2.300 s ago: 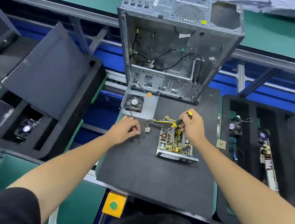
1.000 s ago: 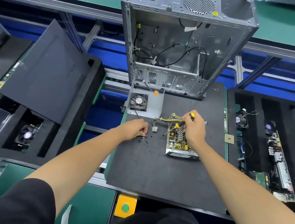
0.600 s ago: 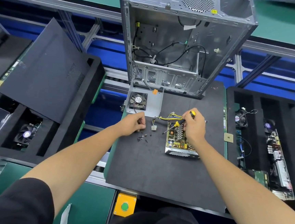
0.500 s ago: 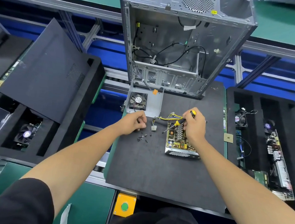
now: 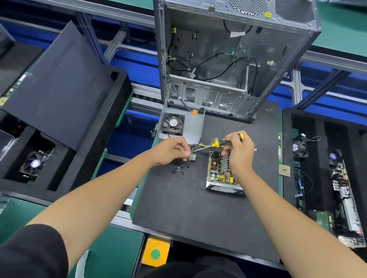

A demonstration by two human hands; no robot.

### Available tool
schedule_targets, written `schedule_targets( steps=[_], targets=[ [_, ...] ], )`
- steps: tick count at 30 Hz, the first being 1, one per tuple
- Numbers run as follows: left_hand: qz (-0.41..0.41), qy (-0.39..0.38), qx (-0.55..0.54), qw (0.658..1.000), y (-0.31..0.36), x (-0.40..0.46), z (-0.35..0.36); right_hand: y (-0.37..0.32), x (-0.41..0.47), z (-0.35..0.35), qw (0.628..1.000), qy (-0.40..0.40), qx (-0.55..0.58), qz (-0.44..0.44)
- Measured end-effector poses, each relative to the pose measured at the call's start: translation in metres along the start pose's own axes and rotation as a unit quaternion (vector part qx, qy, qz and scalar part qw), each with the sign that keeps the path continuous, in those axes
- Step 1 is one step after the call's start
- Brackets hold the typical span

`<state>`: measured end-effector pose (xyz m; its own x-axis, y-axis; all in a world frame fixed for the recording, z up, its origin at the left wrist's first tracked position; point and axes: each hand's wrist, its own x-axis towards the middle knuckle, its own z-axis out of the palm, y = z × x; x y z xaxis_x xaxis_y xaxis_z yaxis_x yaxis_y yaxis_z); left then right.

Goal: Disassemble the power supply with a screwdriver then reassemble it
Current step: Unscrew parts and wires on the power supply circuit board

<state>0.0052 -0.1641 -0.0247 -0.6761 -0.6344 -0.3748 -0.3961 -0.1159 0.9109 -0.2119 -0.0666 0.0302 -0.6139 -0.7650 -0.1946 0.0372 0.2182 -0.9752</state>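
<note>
The power supply (image 5: 224,175) sits open on the black mat (image 5: 194,206), just below the right fingertips, its lid off and circuit board, coils and heat sink exposed above a perforated front wall. The right hand (image 5: 240,153) grips the yellow-and-black screwdriver (image 5: 223,142), shaft slanting toward the left hand (image 5: 172,149). The left fingers (image 5: 184,154) are pinched together at the tip, beside the white plug (image 5: 192,157), presumably seating a screw; whether they hold one cannot be told. Loose black screws (image 5: 178,169) lie just beneath those fingers, within reach. The fan cover (image 5: 180,125) rests beyond them.
</note>
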Motion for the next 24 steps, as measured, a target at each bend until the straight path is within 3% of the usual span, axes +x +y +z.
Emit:
schedule_targets(
  steps=[24],
  targets=[
    [0.023, 0.021, -0.136, 0.99, 0.0064, 0.0003, 0.0097, -0.0034, -0.0021, 0.0037, 0.999, 0.035, -0.028, -0.024]
  ],
)
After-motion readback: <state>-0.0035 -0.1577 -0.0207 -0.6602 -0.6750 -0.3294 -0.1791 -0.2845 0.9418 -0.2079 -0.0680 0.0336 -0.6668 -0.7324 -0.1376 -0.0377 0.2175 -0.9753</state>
